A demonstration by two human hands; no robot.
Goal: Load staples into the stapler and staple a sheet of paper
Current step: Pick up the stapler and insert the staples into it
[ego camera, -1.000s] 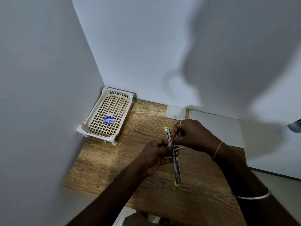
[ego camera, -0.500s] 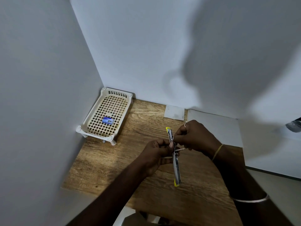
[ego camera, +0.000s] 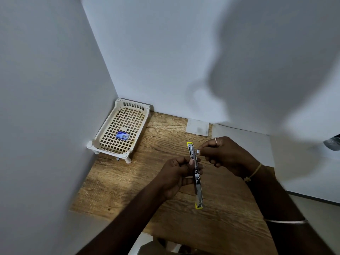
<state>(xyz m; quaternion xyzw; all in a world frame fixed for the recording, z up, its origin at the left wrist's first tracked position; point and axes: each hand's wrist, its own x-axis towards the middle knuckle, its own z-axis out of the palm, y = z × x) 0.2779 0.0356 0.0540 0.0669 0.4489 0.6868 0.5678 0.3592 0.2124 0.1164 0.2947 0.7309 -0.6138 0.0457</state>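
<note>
Above the wooden table (ego camera: 119,183), the left hand (ego camera: 174,174) curled its fingers round the unfolded yellow-and-chrome stapler (ego camera: 197,183). The right hand (ego camera: 225,155) pinched a small silvery staple strip (ego camera: 198,151) just right of its far end. Tilted against the channel, the strip could jam or drop.

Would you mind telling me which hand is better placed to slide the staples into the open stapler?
The right hand: it pinches the staple strip just beside the far end of the stapler. The left hand is occupied gripping the stapler's middle, holding it up off the table.
</note>
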